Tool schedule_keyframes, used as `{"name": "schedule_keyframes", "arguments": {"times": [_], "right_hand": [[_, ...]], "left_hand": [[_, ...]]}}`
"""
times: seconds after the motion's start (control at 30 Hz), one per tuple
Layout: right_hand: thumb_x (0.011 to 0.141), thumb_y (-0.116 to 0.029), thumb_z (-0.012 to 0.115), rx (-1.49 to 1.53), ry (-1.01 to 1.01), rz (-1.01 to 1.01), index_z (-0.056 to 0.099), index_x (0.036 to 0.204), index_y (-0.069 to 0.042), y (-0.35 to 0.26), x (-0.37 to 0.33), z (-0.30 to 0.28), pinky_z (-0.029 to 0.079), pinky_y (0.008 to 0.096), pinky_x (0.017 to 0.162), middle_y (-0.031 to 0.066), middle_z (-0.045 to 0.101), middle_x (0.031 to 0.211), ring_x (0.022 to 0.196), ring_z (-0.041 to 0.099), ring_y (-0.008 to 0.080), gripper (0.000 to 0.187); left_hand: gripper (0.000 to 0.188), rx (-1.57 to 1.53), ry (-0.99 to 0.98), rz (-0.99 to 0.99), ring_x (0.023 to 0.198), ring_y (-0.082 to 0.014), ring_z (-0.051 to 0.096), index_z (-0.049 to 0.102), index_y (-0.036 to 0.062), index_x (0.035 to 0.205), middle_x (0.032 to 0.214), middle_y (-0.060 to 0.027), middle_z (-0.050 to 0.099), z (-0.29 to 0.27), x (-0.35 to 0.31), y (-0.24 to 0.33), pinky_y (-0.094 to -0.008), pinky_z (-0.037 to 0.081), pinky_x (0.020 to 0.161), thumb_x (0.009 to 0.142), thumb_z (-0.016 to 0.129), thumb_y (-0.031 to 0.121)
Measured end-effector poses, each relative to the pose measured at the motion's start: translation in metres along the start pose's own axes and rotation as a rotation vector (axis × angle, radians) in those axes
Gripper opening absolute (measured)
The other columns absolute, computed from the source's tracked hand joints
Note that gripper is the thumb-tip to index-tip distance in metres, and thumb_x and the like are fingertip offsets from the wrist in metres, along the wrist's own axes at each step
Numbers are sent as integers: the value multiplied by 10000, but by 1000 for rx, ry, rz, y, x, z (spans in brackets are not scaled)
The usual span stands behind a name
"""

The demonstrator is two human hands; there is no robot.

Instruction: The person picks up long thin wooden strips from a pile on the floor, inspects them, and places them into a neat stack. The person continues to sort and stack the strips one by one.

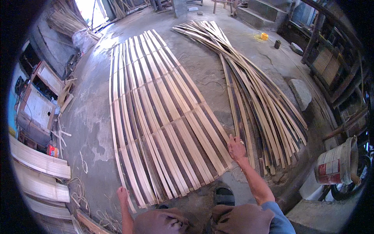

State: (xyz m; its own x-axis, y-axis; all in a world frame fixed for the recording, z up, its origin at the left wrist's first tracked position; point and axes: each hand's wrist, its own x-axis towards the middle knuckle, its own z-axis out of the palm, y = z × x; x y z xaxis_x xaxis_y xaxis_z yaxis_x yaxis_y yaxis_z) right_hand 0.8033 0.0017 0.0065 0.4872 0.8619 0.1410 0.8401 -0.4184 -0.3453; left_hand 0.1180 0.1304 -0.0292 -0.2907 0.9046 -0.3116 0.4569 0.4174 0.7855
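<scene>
A long mat of split bamboo slats (156, 91) lies on the floor in front of me, its slats running away from me with gaps between them. Thin crosswise lines bind or mark it at intervals. My left hand (123, 194) is closed at the near end of its leftmost slat. At the near right corner, my right hand (236, 149), with a ring on one finger, is closed on the outer slat. The fingertips of both hands are partly hidden. To the right lies a loose, crossing pile of bamboo strips (260, 89).
A flat stone (300, 94) rests beyond the pile. A whitish bucket (334, 163) stands at the right, and a yellow container (264, 36) and dark can (277, 44) sit farther off. Stacked pale slat panels (41, 160) and a small red tin (53, 151) line the left.
</scene>
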Motion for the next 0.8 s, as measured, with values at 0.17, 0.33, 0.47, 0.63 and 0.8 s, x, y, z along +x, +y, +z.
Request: {"name": "schedule_keyframes", "arguments": {"times": [0.17, 0.33, 0.47, 0.63, 0.8], "right_hand": [[949, -247, 525, 205, 28, -132, 547, 1268, -73, -29, -7, 3, 520, 427, 794, 179, 561, 1112, 928, 607, 346, 364], [947, -189, 539, 779, -78, -294, 533, 1261, -33, -144, -26, -21, 496, 425, 775, 196, 569, 985, 896, 589, 371, 350], [991, -246, 485, 893, -328, -490, 441, 1383, -28, -213, -48, -56, 477, 380, 899, 217, 564, 1144, 1011, 589, 347, 451], [1009, -168, 439, 1205, -422, -252, 385, 1423, -20, -240, -67, -72, 468, 323, 894, 170, 600, 1147, 1056, 575, 223, 444], [1015, -148, 429, 1076, -104, -101, 339, 1455, -20, -184, -53, -58, 455, 295, 895, 108, 598, 1237, 1060, 580, 197, 467]], "left_hand": [[330, -156, 239, 59, 529, -74, 448, 595, 55, 881, 632, 7, 488, 5, -42, 84, -266, 344, 446, 982, 496, 353], [311, -535, 352, 384, 532, -40, 414, 561, 78, 827, 615, 51, 440, 80, -130, 232, -220, 321, 448, 1001, 488, 325], [302, -838, 130, 409, 535, -57, 454, 543, 81, 799, 614, 30, 478, 161, -175, 298, -237, 382, 480, 1009, 469, 285], [315, -720, -163, 427, 613, -81, 501, 517, 64, 860, 711, -5, 531, 216, -214, 326, -231, 418, 511, 1026, 439, 321], [343, -267, -381, 678, 795, -160, 592, 571, -6, 1150, 885, -97, 603, 274, -184, 281, -310, 507, 707, 1005, 494, 295]]}}
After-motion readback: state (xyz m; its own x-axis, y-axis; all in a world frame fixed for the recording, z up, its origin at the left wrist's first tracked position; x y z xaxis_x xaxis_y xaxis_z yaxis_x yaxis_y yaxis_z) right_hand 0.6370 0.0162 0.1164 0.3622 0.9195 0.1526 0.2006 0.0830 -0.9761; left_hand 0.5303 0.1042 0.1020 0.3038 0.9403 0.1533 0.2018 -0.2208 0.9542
